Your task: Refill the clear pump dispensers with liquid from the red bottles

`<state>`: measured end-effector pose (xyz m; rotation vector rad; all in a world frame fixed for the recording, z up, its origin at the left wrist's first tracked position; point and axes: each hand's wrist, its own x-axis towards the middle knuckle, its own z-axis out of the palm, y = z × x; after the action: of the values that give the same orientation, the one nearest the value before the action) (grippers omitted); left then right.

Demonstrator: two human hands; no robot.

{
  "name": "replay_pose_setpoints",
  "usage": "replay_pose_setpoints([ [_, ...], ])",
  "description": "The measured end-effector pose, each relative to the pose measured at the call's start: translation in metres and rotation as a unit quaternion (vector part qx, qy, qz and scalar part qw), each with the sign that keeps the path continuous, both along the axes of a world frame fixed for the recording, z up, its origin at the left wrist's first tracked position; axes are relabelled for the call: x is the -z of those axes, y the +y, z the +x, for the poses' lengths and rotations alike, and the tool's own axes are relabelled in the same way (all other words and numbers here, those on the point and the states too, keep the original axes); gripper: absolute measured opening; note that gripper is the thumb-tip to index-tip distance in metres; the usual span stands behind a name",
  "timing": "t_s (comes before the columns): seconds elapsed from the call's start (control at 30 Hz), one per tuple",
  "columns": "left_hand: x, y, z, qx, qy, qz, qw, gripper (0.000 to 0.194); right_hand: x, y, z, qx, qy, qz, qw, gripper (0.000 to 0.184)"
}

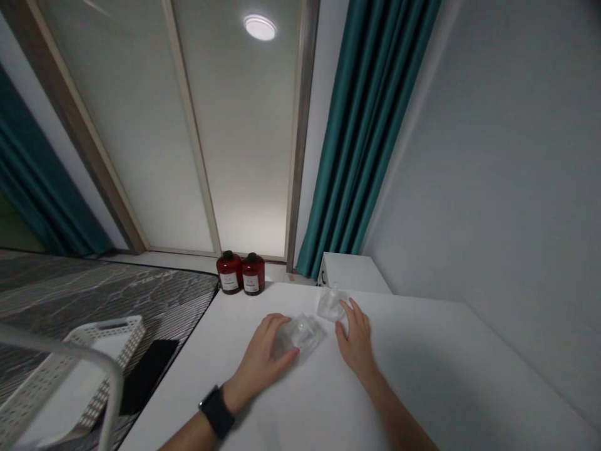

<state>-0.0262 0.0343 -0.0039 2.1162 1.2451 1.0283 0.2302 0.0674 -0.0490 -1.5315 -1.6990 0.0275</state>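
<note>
Apparently midway, with a near clear container (307, 335) at twelve o'clock and a far clear container (330, 305) toward one on the tabletop (300, 404), but nothing visibly finished; cannot judge the amount left. Hold left hand (258, 360) curved around the near container, apart from right hand (358, 341), spread at the far one. Cannot tell grip from light touch, nor make out see-through edges. Find red bottles (253, 273) at eleven; lose the basket's (134, 329) end past the frame toward nine.
</note>
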Motion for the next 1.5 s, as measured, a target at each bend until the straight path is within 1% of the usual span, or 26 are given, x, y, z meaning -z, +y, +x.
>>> replay_pose_setpoints([
  [0.03,0.003,-0.001,0.005,-0.001,0.011,-0.011,1.000,0.054,0.000,0.000,0.000,0.001,0.002,-0.002,1.000,0.045],
  [0.07,0.005,-0.003,0.010,-0.012,0.018,-0.019,1.000,0.062,0.000,0.000,-0.001,0.001,0.007,-0.004,1.000,0.044],
  [0.1,0.008,-0.004,0.015,-0.022,0.020,-0.025,0.999,0.064,0.000,0.000,-0.001,-0.001,0.014,-0.008,1.000,0.042],
  [0.2,0.009,-0.005,0.021,-0.038,0.006,-0.022,0.999,0.060,-0.003,0.000,0.000,-0.001,0.035,-0.039,0.999,0.038],
  [0.3,0.002,-0.002,0.011,-0.006,0.002,-0.012,1.000,0.062,-0.007,-0.002,0.003,-0.004,0.056,-0.083,0.995,0.035],
  [0.4,-0.005,0.002,-0.006,0.036,0.013,-0.001,0.999,0.066,-0.012,-0.006,0.007,-0.056,0.076,-0.110,0.989,0.031],
  [0.5,-0.007,0.007,-0.018,0.039,0.013,-0.001,0.999,0.067,-0.018,-0.013,0.010,-0.126,0.097,-0.148,0.976,0.030],
  [0.6,-0.006,0.009,-0.021,0.041,0.008,-0.014,0.999,0.068,-0.021,-0.021,0.008,-0.153,0.112,-0.171,0.967,0.031],
  [0.7,-0.006,0.010,-0.020,0.045,0.011,-0.025,0.999,0.069,-0.022,-0.027,0.001,-0.172,0.109,-0.169,0.964,0.031],
  [0.87,-0.009,0.010,-0.019,0.042,0.020,-0.020,0.999,0.070,-0.020,-0.032,-0.009,-0.206,0.109,-0.154,0.960,0.030],
  [1.0,-0.006,0.010,-0.018,0.037,0.022,-0.021,0.999,0.069,-0.020,-0.032,-0.012,-0.222,0.132,-0.142,0.956,0.029],
  [1.13,0.002,0.010,-0.016,-0.009,-0.001,-0.010,1.000,0.071,-0.019,-0.035,-0.021,-0.241,0.160,-0.142,0.947,0.027],
  [1.23,0.006,0.011,-0.016,-0.039,-0.017,-0.004,0.999,0.069,-0.016,-0.036,-0.030,-0.239,0.179,-0.147,0.943,0.027],
  [1.37,0.002,0.013,-0.023,-0.048,-0.016,-0.011,0.999,0.068,-0.014,-0.036,-0.042,-0.242,0.191,-0.155,0.939,0.026],
  [1.5,-0.004,0.012,-0.039,-0.056,-0.014,-0.010,0.998,0.064,-0.015,-0.030,-0.058,-0.260,0.188,-0.153,0.935,0.026],
])
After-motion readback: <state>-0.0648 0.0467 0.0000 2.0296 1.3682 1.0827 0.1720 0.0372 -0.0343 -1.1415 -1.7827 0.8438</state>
